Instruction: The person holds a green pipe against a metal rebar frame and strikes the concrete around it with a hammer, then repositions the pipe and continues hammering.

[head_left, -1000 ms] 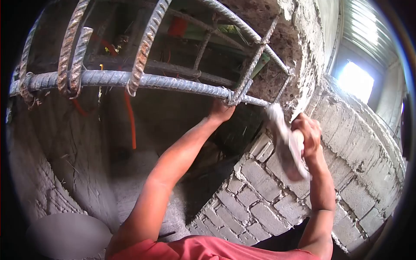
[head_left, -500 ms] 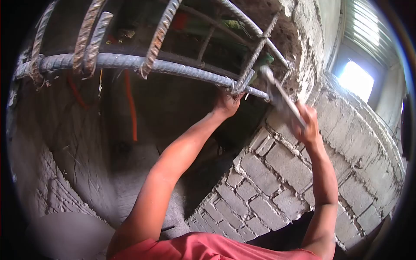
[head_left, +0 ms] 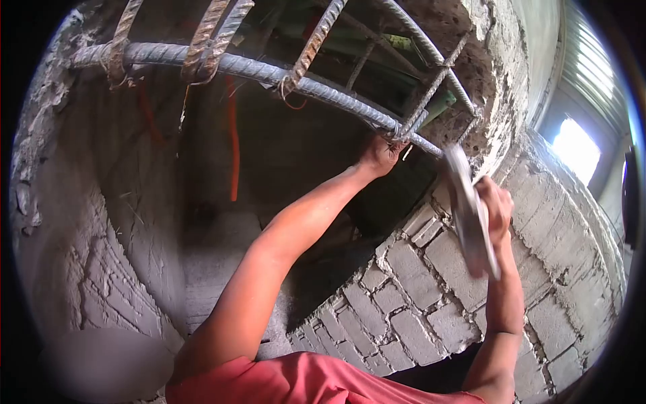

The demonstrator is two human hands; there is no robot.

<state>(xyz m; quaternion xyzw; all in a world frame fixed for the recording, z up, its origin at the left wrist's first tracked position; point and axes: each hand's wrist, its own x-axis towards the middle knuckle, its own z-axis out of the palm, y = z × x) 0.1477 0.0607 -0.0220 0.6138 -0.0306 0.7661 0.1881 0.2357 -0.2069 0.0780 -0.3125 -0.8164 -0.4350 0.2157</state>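
Observation:
My left hand (head_left: 382, 156) reaches up to a ribbed steel rebar (head_left: 269, 71), closed around its underside where a stirrup (head_left: 424, 101) crosses it. Part of the fingers is hidden by the bars, and thin tie wire ends show there. To the right, my right hand (head_left: 496, 205) is closed on a long grey metal tool (head_left: 468, 209), smeared by motion. The tool's upper end is close to the right end of the rebar, while its lower end points down past my wrist. Its exact kind cannot be made out.
Rusty bent stirrups (head_left: 313, 47) hang over the rebar on the left. Rough broken concrete (head_left: 498, 74) rises at the upper right. Below it stands a block wall (head_left: 417, 276) with mortar joints. An orange tube (head_left: 234, 148) hangs in the dark space behind.
The tool in my right hand has swung from leaning up-left to steeper, its top end lower and further right. My left hand stays at the joint while the view shifts.

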